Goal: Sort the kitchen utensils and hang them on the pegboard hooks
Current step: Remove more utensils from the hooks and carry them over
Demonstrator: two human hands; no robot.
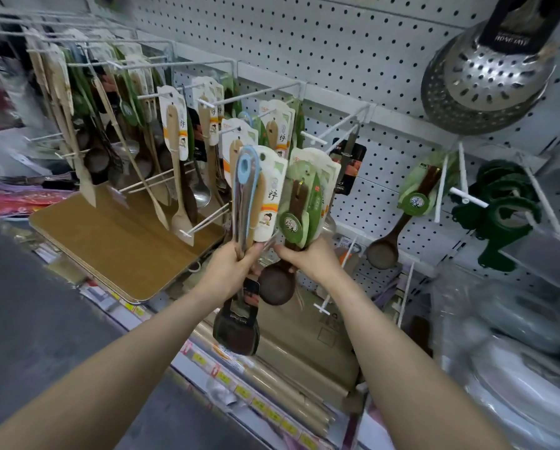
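Observation:
My left hand (231, 271) grips a bunch of packaged utensils: a blue-handled steel one (244, 193), a wooden spatula with a white card (267, 203), and a dark spatula (236, 329) hanging below. My right hand (308, 258) holds dark wooden ladles with green cards (299, 209); one ladle bowl (277, 284) shows under the hands. Both bunches stand upright before the white pegboard (337, 50). A bare white hook (334, 125) juts out just above the right bunch.
Wooden spatulas and steel ladles (174, 147) hang in rows at left. A dark ladle (402, 219) and green utensils (499, 206) hang at right. A steel colander (483, 79) hangs top right. A wooden board (116, 245) and boxes (304, 345) lie on the shelf below.

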